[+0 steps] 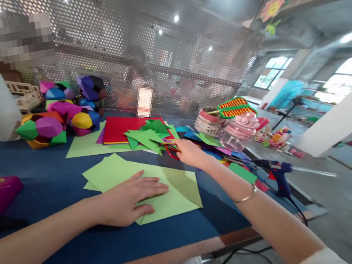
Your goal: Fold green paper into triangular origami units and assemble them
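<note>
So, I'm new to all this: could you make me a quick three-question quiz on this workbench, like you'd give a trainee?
1. Which hand lies flat on the light green paper?
2. True or false: the glue gun is farther to the right than the right hand.
3. The pointed green pieces partly cover a sheet of which colour? (a) black (b) red (c) white

Key:
1. The left hand, with its fingers spread over the paper.
2. True.
3. (b): the red sheet shows behind them.
</note>
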Action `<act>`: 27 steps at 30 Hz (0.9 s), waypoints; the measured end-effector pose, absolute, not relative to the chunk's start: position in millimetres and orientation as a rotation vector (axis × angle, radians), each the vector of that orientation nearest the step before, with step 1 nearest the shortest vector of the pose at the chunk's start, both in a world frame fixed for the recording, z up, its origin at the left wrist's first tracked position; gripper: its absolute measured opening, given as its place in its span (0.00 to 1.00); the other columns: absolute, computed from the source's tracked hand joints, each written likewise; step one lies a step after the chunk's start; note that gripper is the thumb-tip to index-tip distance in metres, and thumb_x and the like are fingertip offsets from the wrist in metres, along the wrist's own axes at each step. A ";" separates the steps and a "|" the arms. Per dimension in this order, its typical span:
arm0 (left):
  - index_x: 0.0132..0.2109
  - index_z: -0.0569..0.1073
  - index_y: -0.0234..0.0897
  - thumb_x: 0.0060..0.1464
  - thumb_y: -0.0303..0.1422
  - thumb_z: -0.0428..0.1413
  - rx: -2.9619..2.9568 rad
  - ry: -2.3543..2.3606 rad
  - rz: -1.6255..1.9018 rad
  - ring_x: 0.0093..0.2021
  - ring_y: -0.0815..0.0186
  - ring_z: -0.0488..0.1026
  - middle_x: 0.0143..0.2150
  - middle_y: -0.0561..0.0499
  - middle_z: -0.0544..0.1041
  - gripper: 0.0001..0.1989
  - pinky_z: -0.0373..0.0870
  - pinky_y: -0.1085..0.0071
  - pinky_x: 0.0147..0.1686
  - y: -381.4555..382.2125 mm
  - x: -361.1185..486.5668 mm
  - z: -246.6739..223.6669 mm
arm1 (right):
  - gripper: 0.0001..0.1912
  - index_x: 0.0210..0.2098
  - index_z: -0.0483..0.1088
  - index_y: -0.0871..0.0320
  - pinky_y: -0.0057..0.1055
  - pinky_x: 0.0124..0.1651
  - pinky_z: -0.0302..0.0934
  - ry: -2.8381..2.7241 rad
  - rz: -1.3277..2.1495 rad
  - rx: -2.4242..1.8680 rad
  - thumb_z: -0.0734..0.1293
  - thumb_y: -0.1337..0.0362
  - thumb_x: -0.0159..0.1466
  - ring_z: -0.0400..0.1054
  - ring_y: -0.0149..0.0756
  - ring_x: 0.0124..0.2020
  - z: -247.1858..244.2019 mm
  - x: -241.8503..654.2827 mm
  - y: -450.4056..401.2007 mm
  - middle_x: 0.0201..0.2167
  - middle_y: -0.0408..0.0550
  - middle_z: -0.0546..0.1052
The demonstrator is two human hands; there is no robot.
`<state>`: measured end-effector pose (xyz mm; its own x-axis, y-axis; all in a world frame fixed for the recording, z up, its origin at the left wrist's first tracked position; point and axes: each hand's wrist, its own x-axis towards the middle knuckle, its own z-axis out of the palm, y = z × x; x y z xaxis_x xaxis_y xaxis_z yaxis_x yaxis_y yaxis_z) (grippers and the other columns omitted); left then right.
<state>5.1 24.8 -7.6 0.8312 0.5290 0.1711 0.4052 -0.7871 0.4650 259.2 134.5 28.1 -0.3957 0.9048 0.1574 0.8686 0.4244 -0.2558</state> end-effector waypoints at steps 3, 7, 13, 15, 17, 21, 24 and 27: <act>0.71 0.57 0.49 0.66 0.32 0.53 2.593 0.700 0.424 0.71 0.55 0.58 0.68 0.48 0.68 0.30 0.43 0.46 0.71 24.6 4.5 -6.9 | 0.19 0.56 0.69 0.59 0.46 0.51 0.69 -2.360 0.259 -1.533 0.67 0.58 0.69 0.72 0.43 0.50 19.5 251.3 151.5 0.55 0.53 0.73; 0.72 0.53 0.48 0.66 0.32 0.54 2.587 0.721 0.433 0.71 0.57 0.58 0.69 0.48 0.66 0.32 0.42 0.47 0.71 24.4 4.5 -7.8 | 0.20 0.56 0.67 0.58 0.42 0.46 0.70 -2.214 0.389 -1.477 0.68 0.58 0.68 0.73 0.39 0.42 21.4 258.8 149.1 0.46 0.49 0.75; 0.71 0.56 0.45 0.64 0.32 0.55 2.554 0.716 0.476 0.70 0.56 0.60 0.71 0.47 0.63 0.31 0.41 0.49 0.71 26.4 5.1 -10.3 | 0.17 0.45 0.62 0.53 0.31 0.28 0.65 -1.916 0.835 -1.304 0.63 0.47 0.67 0.65 0.32 0.21 30.1 257.5 79.8 0.23 0.35 0.66; 0.71 0.55 0.42 0.63 0.34 0.56 2.552 0.736 0.469 0.70 0.55 0.60 0.70 0.44 0.63 0.33 0.41 0.49 0.71 27.0 5.8 -10.7 | 0.16 0.43 0.59 0.52 0.31 0.28 0.66 -1.821 0.989 -1.226 0.57 0.46 0.70 0.68 0.34 0.22 28.3 249.5 47.1 0.22 0.36 0.67; 0.71 0.54 0.41 0.61 0.35 0.58 2.536 0.751 0.448 0.70 0.54 0.60 0.71 0.43 0.63 0.36 0.41 0.48 0.71 27.5 6.6 -10.5 | 0.16 0.42 0.57 0.52 0.32 0.27 0.67 -1.745 1.091 -1.176 0.56 0.46 0.70 0.69 0.35 0.21 22.5 240.2 19.3 0.20 0.36 0.68; 0.72 0.52 0.41 0.57 0.32 0.59 2.509 0.756 0.408 0.70 0.54 0.59 0.71 0.42 0.62 0.39 0.40 0.45 0.71 28.2 6.6 -7.6 | 0.16 0.42 0.58 0.52 0.29 0.24 0.67 -1.496 1.347 -1.095 0.65 0.50 0.67 0.68 0.32 0.18 2.9 221.6 -11.5 0.20 0.33 0.69; 0.72 0.51 0.43 0.58 0.29 0.57 2.506 0.741 0.372 0.71 0.55 0.58 0.72 0.43 0.60 0.39 0.39 0.42 0.71 27.7 5.2 -2.5 | 0.14 0.43 0.58 0.51 0.27 0.24 0.66 -1.451 1.414 -1.041 0.65 0.51 0.68 0.66 0.30 0.18 -5.7 207.6 -20.9 0.20 0.33 0.68; 0.72 0.52 0.45 0.56 0.26 0.56 2.511 0.703 0.339 0.72 0.53 0.57 0.73 0.44 0.57 0.39 0.40 0.40 0.70 26.4 4.1 3.8 | 0.12 0.43 0.59 0.52 0.26 0.24 0.65 -1.499 1.436 -1.075 0.62 0.51 0.69 0.66 0.30 0.19 -0.1 195.4 -27.7 0.20 0.33 0.67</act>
<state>4.1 26.4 3.8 0.8350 0.5412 0.0997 0.4148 -0.7381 0.5321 195.4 -27.7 -0.1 -0.3359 0.9418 -0.0167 0.0571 0.0027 -0.9984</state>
